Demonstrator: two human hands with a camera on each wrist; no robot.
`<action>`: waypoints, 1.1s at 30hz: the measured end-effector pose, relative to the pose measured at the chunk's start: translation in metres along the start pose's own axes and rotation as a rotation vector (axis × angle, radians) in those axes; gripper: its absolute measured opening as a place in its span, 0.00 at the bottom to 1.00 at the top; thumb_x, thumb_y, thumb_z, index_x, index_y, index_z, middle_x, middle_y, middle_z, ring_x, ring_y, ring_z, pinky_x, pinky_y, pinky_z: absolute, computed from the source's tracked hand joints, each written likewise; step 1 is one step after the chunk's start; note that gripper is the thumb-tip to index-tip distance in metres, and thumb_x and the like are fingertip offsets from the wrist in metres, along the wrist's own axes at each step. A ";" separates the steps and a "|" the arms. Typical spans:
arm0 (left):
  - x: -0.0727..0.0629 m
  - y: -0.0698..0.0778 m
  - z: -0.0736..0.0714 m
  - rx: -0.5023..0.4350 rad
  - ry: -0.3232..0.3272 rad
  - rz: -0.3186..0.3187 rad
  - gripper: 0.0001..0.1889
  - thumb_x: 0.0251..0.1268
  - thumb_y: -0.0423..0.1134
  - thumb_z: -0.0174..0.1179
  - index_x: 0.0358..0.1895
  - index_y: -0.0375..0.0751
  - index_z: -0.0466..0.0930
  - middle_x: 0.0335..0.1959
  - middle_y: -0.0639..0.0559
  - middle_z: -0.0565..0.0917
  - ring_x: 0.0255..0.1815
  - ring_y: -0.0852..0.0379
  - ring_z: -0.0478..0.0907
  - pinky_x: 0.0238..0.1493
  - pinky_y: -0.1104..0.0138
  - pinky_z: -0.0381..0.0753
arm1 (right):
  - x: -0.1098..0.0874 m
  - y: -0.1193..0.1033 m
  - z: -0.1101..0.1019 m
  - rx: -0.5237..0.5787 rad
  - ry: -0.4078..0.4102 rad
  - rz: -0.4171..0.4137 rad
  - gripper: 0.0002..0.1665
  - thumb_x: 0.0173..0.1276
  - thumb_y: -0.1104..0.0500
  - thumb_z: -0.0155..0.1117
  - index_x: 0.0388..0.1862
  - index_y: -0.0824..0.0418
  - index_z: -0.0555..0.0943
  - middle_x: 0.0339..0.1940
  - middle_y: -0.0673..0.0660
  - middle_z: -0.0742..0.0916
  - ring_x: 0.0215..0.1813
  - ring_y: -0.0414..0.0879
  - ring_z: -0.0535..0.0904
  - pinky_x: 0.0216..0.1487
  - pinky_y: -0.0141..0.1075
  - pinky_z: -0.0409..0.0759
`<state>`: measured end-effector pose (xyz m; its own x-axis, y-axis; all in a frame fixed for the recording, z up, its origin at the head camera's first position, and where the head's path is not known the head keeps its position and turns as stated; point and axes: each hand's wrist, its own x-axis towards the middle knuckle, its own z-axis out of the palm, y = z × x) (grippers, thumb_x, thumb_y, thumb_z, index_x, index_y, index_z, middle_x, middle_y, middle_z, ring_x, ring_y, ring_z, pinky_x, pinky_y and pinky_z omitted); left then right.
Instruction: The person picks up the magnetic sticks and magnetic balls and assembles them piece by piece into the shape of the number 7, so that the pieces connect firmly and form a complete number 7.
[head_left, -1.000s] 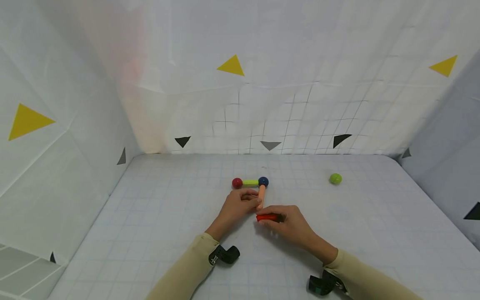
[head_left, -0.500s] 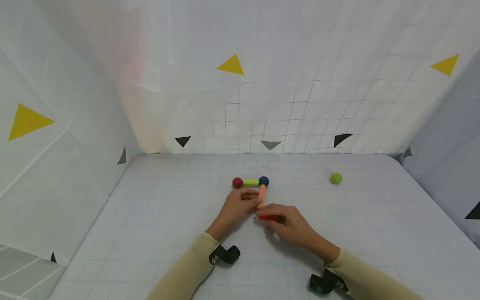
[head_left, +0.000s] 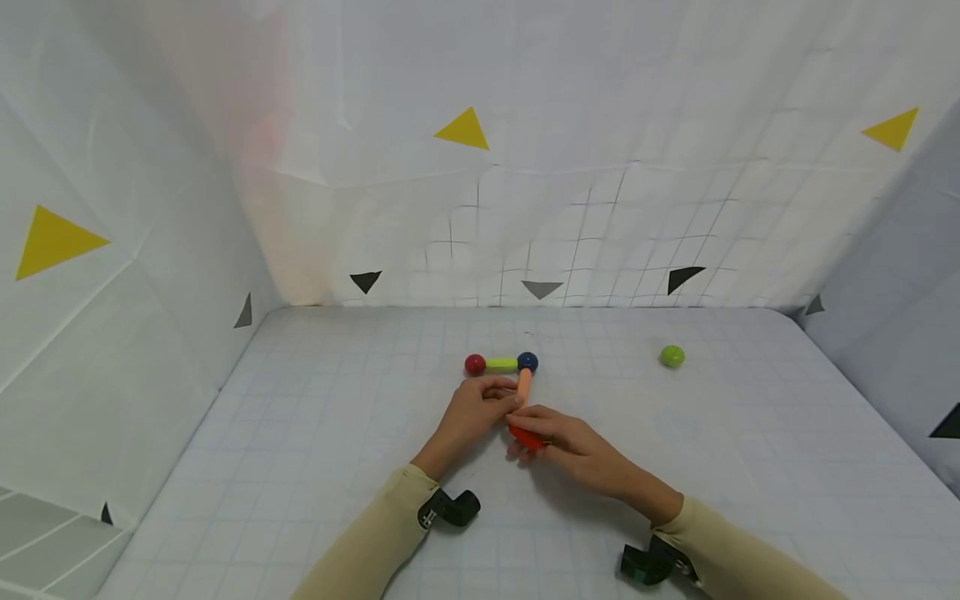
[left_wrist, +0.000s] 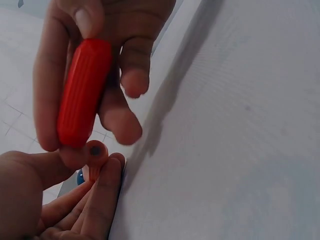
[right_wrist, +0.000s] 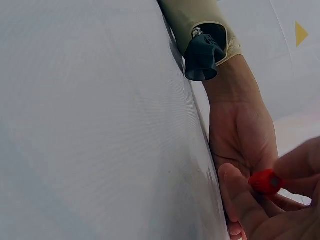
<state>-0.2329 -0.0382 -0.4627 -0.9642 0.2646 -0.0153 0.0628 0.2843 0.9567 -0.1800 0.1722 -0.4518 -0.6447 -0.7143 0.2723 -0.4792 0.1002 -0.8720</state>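
My left hand (head_left: 467,421) pinches the orange magnetic rod (head_left: 525,385), whose near end shows a grey dot in the left wrist view. Its far end meets a blue ball (head_left: 527,362), and from there a lime rod (head_left: 501,364) runs left to a red ball (head_left: 475,365). Just on the near side of the orange rod, my right hand (head_left: 588,450) holds a ridged red rod (left_wrist: 85,92) between thumb and fingers. That rod slants in the head view, close to the orange rod's near end. The right wrist view shows a grey dot on the red rod's tip.
A green ball (head_left: 672,357) lies apart at the back right of the white gridded table (head_left: 300,467). White sheeting with yellow and dark triangles stands behind and at both sides. Each sleeve carries a black wrist camera (head_left: 459,508).
My right hand has turned the red rod from lying sideways to slanting, and its fingers have shifted round it. The left hand and the joined rods and balls have stayed put.
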 end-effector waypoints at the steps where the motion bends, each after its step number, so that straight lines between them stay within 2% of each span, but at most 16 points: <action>1: 0.000 0.000 0.000 -0.004 0.000 -0.005 0.16 0.70 0.43 0.70 0.55 0.40 0.87 0.41 0.54 0.88 0.44 0.57 0.84 0.48 0.63 0.84 | 0.000 0.000 0.000 -0.027 0.004 0.011 0.30 0.77 0.75 0.50 0.77 0.68 0.69 0.72 0.66 0.74 0.59 0.58 0.81 0.59 0.39 0.81; 5: 0.000 0.000 0.000 -0.013 -0.006 -0.005 0.15 0.71 0.43 0.70 0.55 0.40 0.87 0.42 0.55 0.89 0.44 0.58 0.84 0.48 0.64 0.84 | -0.001 0.002 0.000 -0.080 0.033 0.044 0.32 0.77 0.67 0.64 0.78 0.65 0.70 0.72 0.62 0.75 0.64 0.55 0.80 0.61 0.42 0.81; 7: 0.000 0.000 -0.001 -0.022 -0.013 0.005 0.15 0.71 0.43 0.69 0.55 0.39 0.87 0.43 0.54 0.89 0.44 0.58 0.85 0.49 0.64 0.84 | -0.001 0.003 0.000 -0.094 0.059 0.056 0.34 0.74 0.63 0.69 0.76 0.63 0.71 0.70 0.61 0.77 0.62 0.54 0.81 0.58 0.45 0.83; 11: -0.002 -0.001 -0.002 -0.033 -0.021 0.028 0.16 0.70 0.42 0.70 0.56 0.38 0.86 0.43 0.53 0.89 0.45 0.57 0.86 0.50 0.63 0.84 | -0.001 0.004 0.000 -0.098 0.119 0.034 0.34 0.68 0.64 0.76 0.70 0.64 0.76 0.64 0.63 0.81 0.56 0.53 0.83 0.54 0.46 0.85; 17: -0.002 -0.001 -0.003 -0.043 -0.028 0.030 0.17 0.70 0.42 0.70 0.56 0.37 0.86 0.43 0.52 0.89 0.46 0.56 0.85 0.51 0.63 0.83 | -0.001 0.007 0.001 -0.059 0.190 0.024 0.31 0.62 0.69 0.78 0.64 0.65 0.80 0.59 0.60 0.80 0.53 0.55 0.83 0.50 0.47 0.87; 27: 0.000 -0.002 -0.002 -0.050 -0.030 0.018 0.17 0.69 0.42 0.70 0.55 0.37 0.86 0.42 0.52 0.89 0.44 0.57 0.85 0.48 0.64 0.84 | -0.001 0.006 0.005 -0.034 0.238 -0.001 0.32 0.60 0.70 0.80 0.62 0.68 0.77 0.55 0.61 0.82 0.52 0.57 0.85 0.52 0.48 0.85; 30: 0.000 -0.002 -0.002 -0.044 -0.029 0.013 0.16 0.70 0.42 0.70 0.56 0.38 0.86 0.41 0.53 0.89 0.43 0.57 0.85 0.47 0.64 0.84 | -0.001 0.005 0.006 -0.051 0.257 0.014 0.31 0.60 0.69 0.81 0.61 0.67 0.78 0.54 0.59 0.81 0.50 0.56 0.84 0.50 0.49 0.86; 33: 0.000 -0.002 -0.002 -0.035 -0.027 0.004 0.16 0.70 0.43 0.70 0.56 0.39 0.86 0.41 0.55 0.89 0.43 0.58 0.84 0.47 0.64 0.83 | -0.002 0.005 0.006 -0.084 0.281 0.061 0.31 0.60 0.66 0.82 0.60 0.64 0.80 0.54 0.56 0.82 0.50 0.54 0.83 0.48 0.48 0.87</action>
<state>-0.2336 -0.0407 -0.4639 -0.9566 0.2907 -0.0194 0.0565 0.2506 0.9664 -0.1774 0.1695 -0.4589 -0.8079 -0.4869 0.3321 -0.4742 0.2023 -0.8569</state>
